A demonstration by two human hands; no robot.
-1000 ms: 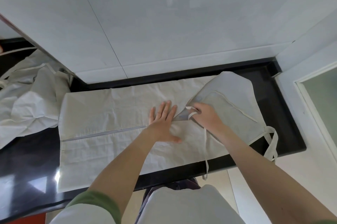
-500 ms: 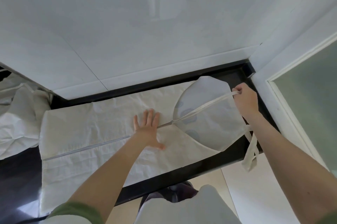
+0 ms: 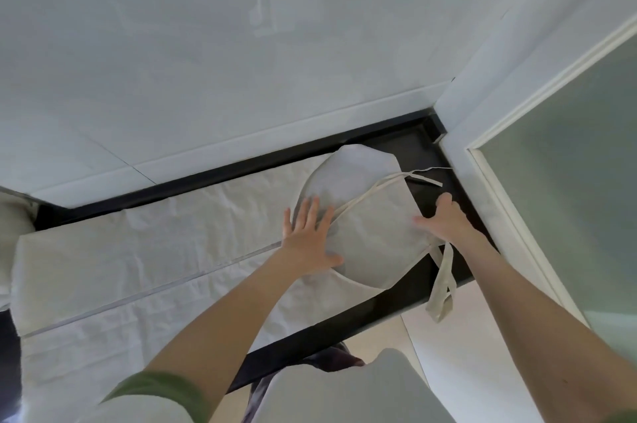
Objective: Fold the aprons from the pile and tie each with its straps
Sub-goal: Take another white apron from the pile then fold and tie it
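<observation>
Found the apron (image 3: 165, 271) spread lengthwise along the black worktop (image 3: 410, 295), pale cloth creased, with a long fold line running from the left end toward the middle. Noted the bib end at the right, lying as a rounded flap on top of the body cloth, its far tip close to the white tiled wall (image 3: 206, 78).

Saw the left grip (image 3: 312, 240) laid flat on the cloth at the flap's left margin, fingers straight and spread, thumb out to the right, pressing down and holding nothing.

Saw the right grip (image 3: 448, 221) at the flap's right edge, thumb stretched leftward on the cloth, fingers bent down over the edge toward the worktop. Could not tell whether pinching the edge or only resting there.

Traced one waist strap (image 3: 375, 190) from beside the left grip's fingers diagonally up and right across the flap, free end lying on bare worktop near the corner. Noted the neck loop (image 3: 443, 288) hanging off the worktop's front edge, below the right wrist.

Logged the pile (image 3: 10, 243) of further aprons at the far left, only its edge in view, next to the spread apron; could not tell whether touching. Logged a frosted glass panel (image 3: 568, 164) at the right and a green sleeve (image 3: 162, 388) on the left arm.
</observation>
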